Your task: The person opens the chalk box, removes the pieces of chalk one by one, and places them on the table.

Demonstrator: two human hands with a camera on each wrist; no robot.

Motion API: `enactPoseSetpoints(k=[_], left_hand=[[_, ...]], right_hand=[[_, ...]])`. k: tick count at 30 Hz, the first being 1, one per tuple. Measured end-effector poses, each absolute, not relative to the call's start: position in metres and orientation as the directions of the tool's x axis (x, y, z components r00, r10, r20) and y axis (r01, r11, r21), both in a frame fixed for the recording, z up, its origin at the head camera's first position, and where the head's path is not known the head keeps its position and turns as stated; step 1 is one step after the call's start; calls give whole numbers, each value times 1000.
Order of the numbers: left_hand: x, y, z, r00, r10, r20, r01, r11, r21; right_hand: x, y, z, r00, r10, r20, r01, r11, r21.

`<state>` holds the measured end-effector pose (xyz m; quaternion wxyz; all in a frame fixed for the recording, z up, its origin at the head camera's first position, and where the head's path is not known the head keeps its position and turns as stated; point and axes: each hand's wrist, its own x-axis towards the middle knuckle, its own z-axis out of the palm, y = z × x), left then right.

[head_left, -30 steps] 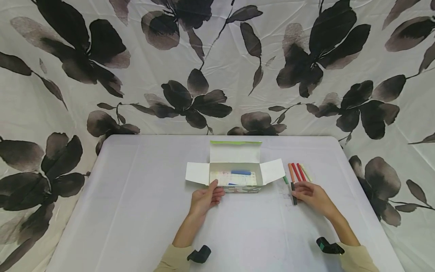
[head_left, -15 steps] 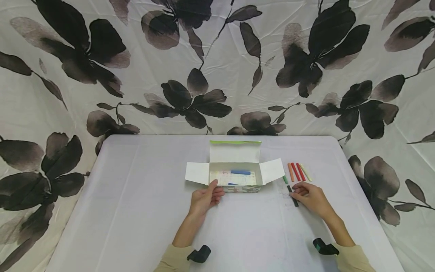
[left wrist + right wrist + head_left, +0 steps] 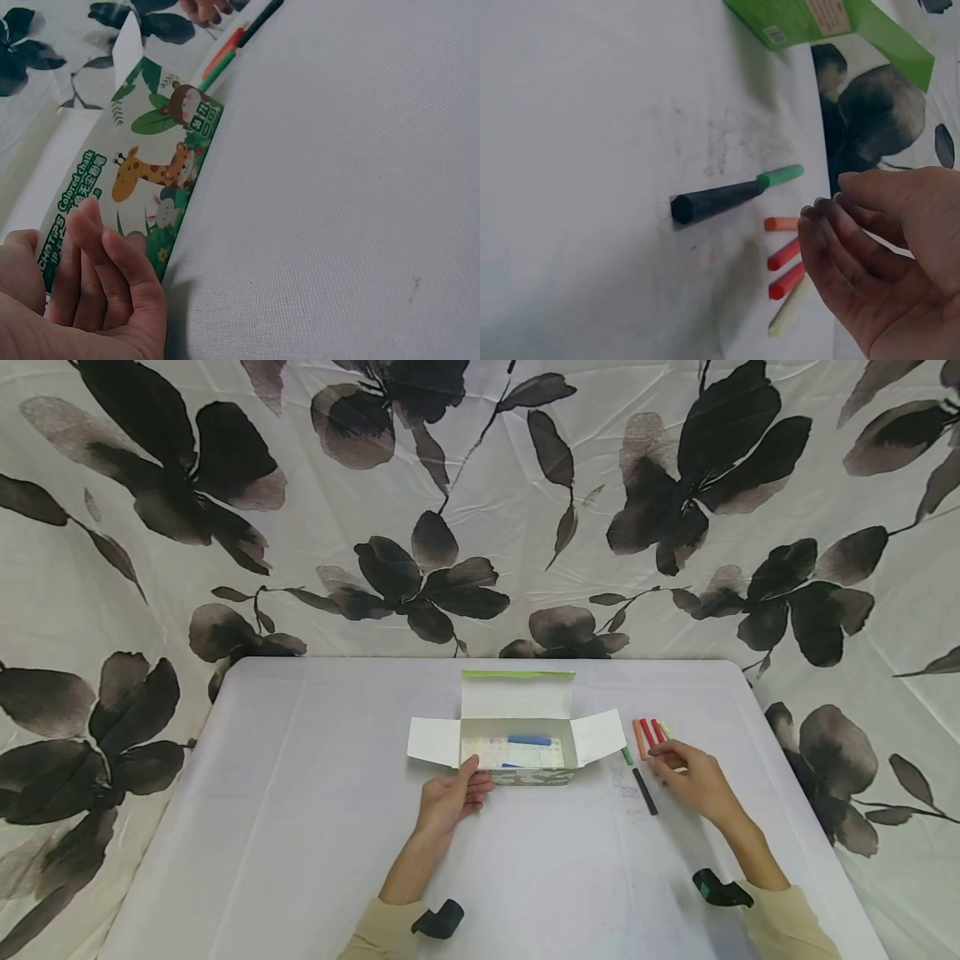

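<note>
An open cardboard chalk box [image 3: 534, 777] stands on the white table, flaps spread, with a blue chalk stick [image 3: 529, 740] inside. At its near left corner my left hand [image 3: 446, 797] holds the front wall, thumb inside the edge, fingers bent against the printed face [image 3: 154, 169]. My right hand [image 3: 697, 781] hovers with bent fingers and nothing between them, right by the red chalk sticks [image 3: 784, 255]. A black chalk stick [image 3: 712, 204] lies end to end with a green one [image 3: 781, 175]. Beside the reds are an orange stick [image 3: 640, 739] and a pale yellow stick [image 3: 789, 306].
The white-covered table [image 3: 300, 827] carries faint dark smudges near the black chalk. Behind it hangs a cloth with dark flowers [image 3: 420, 585]. Black wrist cameras [image 3: 438, 919] sit at both sleeves. The box's right flap [image 3: 598, 736] reaches close to the green chalk.
The black chalk has been set down below the green one, turned slightly, and let go. My right hand has moved up toward the red sticks. The left hand and box stay put.
</note>
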<state>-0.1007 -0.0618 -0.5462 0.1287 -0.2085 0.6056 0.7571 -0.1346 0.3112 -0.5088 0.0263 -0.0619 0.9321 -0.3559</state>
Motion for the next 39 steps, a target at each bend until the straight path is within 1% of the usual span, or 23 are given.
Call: enactPoseSetpoints(k=[15, 25, 33, 39], left_hand=[[-100, -61, -548, -883, -58, -466, -442, -233, 866], [-101, -62, -551, -883, -47, -466, -444, -236, 865], [-101, -62, -551, -882, -48, -469, -444, -248, 861], [-99, -61, -550, -883, -50, -467, -440, -258, 860]], right_hand=[[-162, 299, -472, -977, -173, 127, -214, 720, -660], [-179, 278, -448, -958, -171, 230, -285, 666, -689], [-188, 248, -439, -947, -227, 226, -317, 575, -754], [-192, 227, -443, -933, -278, 227, -350, 557, -753]])
